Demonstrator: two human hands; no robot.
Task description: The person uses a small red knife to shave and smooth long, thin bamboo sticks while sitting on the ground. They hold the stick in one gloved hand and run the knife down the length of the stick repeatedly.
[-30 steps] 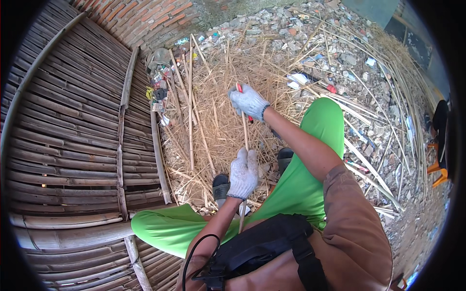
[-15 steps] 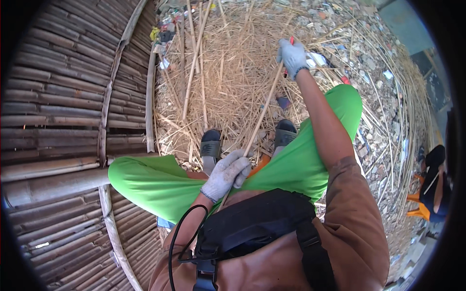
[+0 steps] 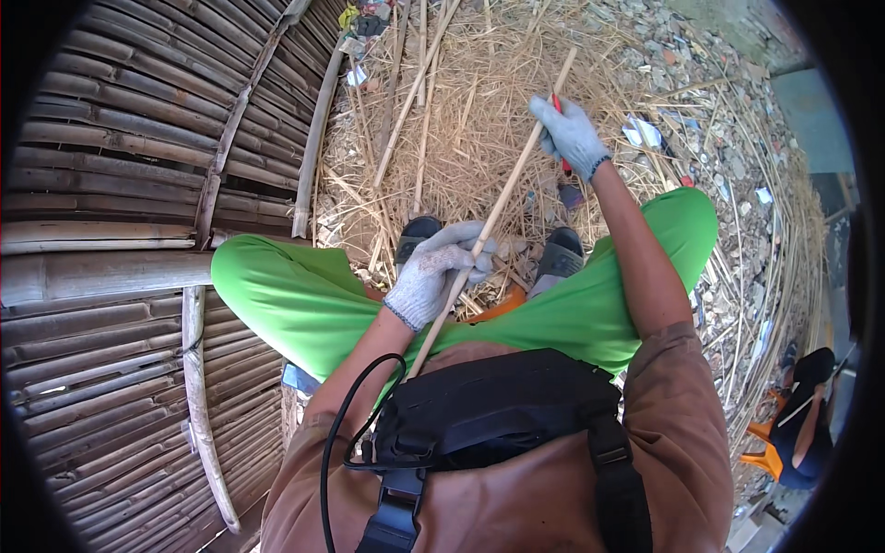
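Bamboo stick (image 3: 505,195) slants across the middle, from the person's belly up past both hands. On the left is the biggest thing, a wall (image 3: 111,166) of brown bamboo strips set in rows. Stony ground (image 3: 728,166) spreads out on the right. Pale, straw-like shavings (image 3: 475,138) lie in a thick mess in front of the feet. The person sits with knees wide apart, in bright green trousers (image 3: 286,290) and a brown shirt (image 3: 682,405). A black bag (image 3: 498,405) is strapped on in front. Two dark sandals (image 3: 560,251) are between the knees. The left hand (image 3: 433,274) wears a whitish knit glove, and its fingers curl around the lower part of the stick. The right hand (image 3: 573,136), gloved too, grips a red tool (image 3: 556,102) against the upper part of the stick. The glove hides much of the tool. One small white scrap (image 3: 643,132) lies near the right hand.
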